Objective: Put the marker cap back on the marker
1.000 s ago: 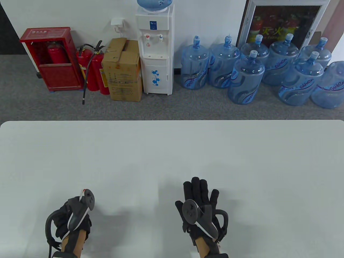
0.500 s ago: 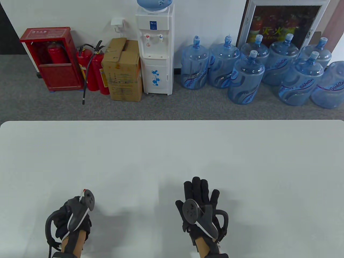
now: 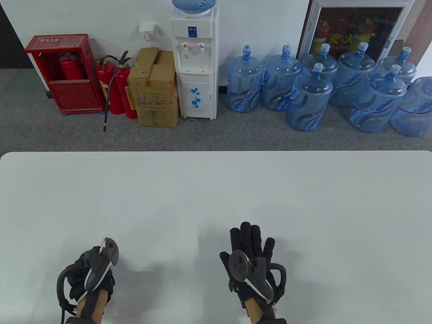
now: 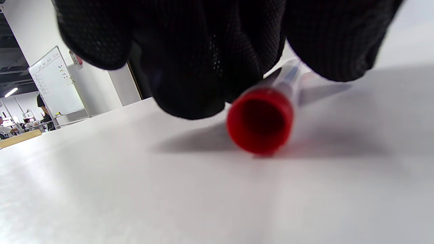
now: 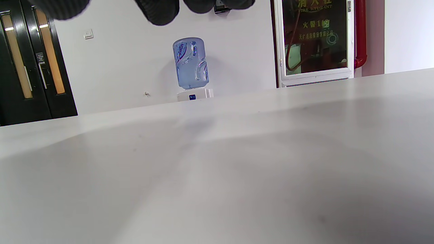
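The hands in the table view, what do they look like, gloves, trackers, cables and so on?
Both the left hand and right hand wear black knit gloves with a mesh-like weave. A dark grey tracker with a round, button-studded head and a white stripe along its side is strapped to the back of each. A black loop arches at each hand's outer side. Bare forearms show at the wrists.

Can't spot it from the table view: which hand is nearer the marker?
Left. The left hand is over the marker; the right hand rests flat, apart.
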Demonstrator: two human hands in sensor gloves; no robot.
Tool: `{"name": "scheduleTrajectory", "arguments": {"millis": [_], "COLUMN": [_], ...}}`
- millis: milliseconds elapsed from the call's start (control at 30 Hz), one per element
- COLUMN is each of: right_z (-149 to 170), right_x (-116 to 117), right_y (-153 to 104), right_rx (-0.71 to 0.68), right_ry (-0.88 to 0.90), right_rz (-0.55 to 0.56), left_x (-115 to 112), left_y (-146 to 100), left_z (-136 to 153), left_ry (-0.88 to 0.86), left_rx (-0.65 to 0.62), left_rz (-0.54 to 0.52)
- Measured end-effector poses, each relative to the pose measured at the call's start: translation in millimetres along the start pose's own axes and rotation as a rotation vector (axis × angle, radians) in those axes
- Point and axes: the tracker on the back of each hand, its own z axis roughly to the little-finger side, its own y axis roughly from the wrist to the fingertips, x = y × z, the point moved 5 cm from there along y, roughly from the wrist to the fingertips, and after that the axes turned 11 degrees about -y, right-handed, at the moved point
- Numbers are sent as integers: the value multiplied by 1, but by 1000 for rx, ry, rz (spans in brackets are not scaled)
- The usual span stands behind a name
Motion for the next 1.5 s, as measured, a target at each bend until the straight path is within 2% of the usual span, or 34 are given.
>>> {"name": "scheduleTrajectory", "arguments": {"millis": [133,333,600,733,933,1133,1400,1500], "right_z": [0,-1,-1,-1,0,4,0,-2], "right_x": [0,-1,-4,-5,-7,-4,-3,-2], "right_y": [0,0,0,0,1,1,0,0], "right_rx": [-2,-2,-1,3,15,33,25,17], "right_ry": [-4,1,4,32,25,29,17,7], "right_rz": [4,8,30,23,33,19,15,11], "left_x": [3,29,66,73,72,57,44,37], "left_y": [-2,-17,-47,-47,-51,-55,-57,-55], "left_z": [-3,-14,-47,-67,-93,-111,-116,-115], "left_ry": [12,-19,-88,-110,-97,-161,-158,-163], "left_rx": [-13,-85,-234,-281,-360,-417,-469,-465], "left_rz": [-7,-98,-281,-295,-337,-291,-273,-234]}}
